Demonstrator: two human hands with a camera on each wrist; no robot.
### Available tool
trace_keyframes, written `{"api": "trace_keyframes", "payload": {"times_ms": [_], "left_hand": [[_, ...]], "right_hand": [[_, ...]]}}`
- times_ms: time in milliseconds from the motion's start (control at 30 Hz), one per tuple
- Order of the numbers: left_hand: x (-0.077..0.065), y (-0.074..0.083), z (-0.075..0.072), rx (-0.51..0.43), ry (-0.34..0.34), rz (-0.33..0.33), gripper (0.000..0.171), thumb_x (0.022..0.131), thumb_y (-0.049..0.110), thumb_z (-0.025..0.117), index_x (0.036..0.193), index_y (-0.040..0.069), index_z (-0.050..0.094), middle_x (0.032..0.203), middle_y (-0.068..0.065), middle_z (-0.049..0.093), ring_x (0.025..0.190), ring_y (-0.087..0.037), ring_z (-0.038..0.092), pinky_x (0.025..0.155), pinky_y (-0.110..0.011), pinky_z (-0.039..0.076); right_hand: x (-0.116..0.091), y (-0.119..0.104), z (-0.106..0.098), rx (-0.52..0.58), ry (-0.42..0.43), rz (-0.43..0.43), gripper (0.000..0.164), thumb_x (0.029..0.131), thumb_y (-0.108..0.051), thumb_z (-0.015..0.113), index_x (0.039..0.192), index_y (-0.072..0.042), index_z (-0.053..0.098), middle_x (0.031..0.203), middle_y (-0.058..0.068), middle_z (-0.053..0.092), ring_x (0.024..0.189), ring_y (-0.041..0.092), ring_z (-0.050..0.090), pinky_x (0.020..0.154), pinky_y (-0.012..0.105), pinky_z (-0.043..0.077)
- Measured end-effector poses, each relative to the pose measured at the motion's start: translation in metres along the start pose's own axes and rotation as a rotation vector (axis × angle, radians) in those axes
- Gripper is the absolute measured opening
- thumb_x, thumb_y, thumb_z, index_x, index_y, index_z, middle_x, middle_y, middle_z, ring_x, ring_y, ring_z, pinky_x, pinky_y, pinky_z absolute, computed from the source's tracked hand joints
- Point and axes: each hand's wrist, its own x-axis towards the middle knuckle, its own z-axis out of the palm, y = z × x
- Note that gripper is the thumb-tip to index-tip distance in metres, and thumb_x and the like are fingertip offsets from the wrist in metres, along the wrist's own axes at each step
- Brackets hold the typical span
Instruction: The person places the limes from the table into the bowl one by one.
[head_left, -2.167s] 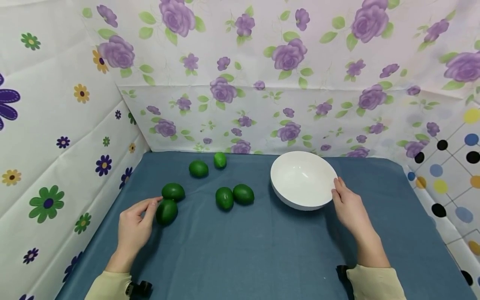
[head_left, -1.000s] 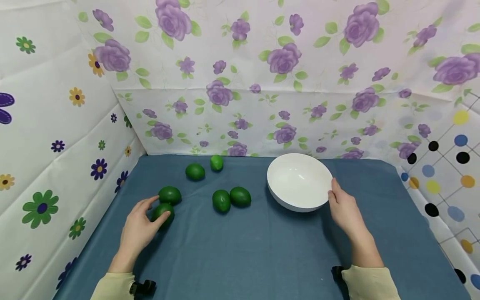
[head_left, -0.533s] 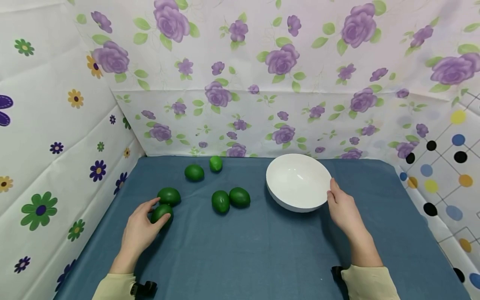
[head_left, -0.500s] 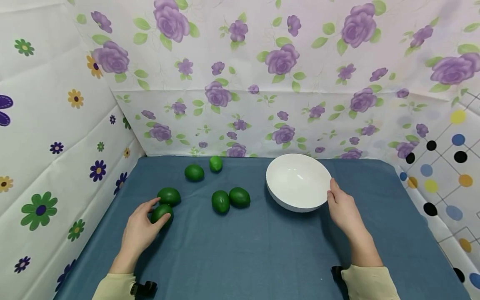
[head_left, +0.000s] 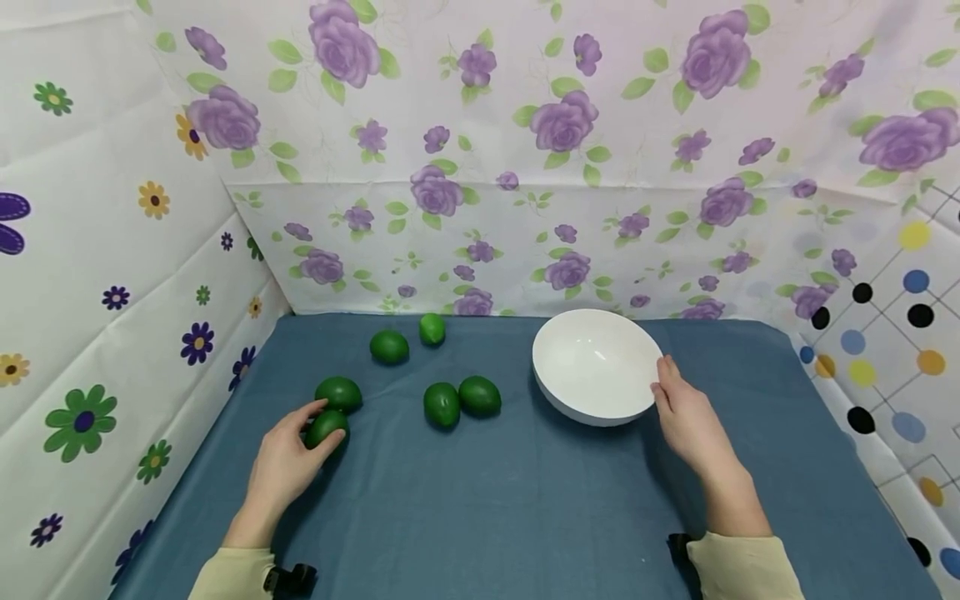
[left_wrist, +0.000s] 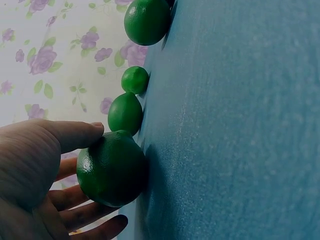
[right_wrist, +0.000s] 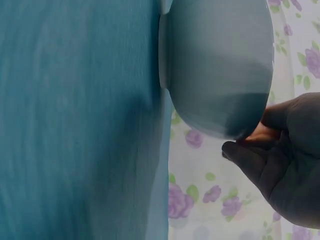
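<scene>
My left hand (head_left: 283, 460) holds a dark green lime (head_left: 324, 429) on the blue cloth, thumb on its near side and fingers round the far side. In the left wrist view, the thumb lies along the top of this lime (left_wrist: 112, 170), fingers behind it. Another lime (head_left: 339, 393) sits right against it. My right hand (head_left: 693, 421) touches the right side of a white bowl (head_left: 596, 367) near the rim with extended fingers. The right wrist view shows the outside of the bowl (right_wrist: 220, 65), standing on its foot, with the fingertips at its side.
Two limes lie together mid-table, the left lime (head_left: 442, 406) beside the right lime (head_left: 480, 397). Farther back are a lime (head_left: 389, 347) and a smaller, brighter one. A blue cloth (head_left: 480, 517) covers the table. Patterned curtains (head_left: 450, 242) rise at the back and sides.
My left hand has moved from the left edge of the near lime to round it, thumb now on its near side. The right hand stays at the bowl, its fingers shifted slightly outward.
</scene>
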Motion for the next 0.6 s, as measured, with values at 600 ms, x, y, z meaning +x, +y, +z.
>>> {"api": "trace_keyframes", "payload": {"times_ms": [600], "left_hand": [[0.0, -0.004, 0.002, -0.025, -0.006, 0.038, 0.059, 0.101, 0.03, 0.079, 0.149, 0.0, 0.062, 0.143, -0.032, 0.061, 0.121, -0.048, 0.063, 0.093, -0.063, 0.053]], "right_hand": [[-0.011, 0.011, -0.007, -0.135, 0.049, -0.413, 0.045, 0.095, -0.015, 0.082, 0.136, 0.0, 0.073, 0.142, 0.02, 0.067, 0.136, 0.041, 0.06, 0.099, 0.059, 0.055]]}}
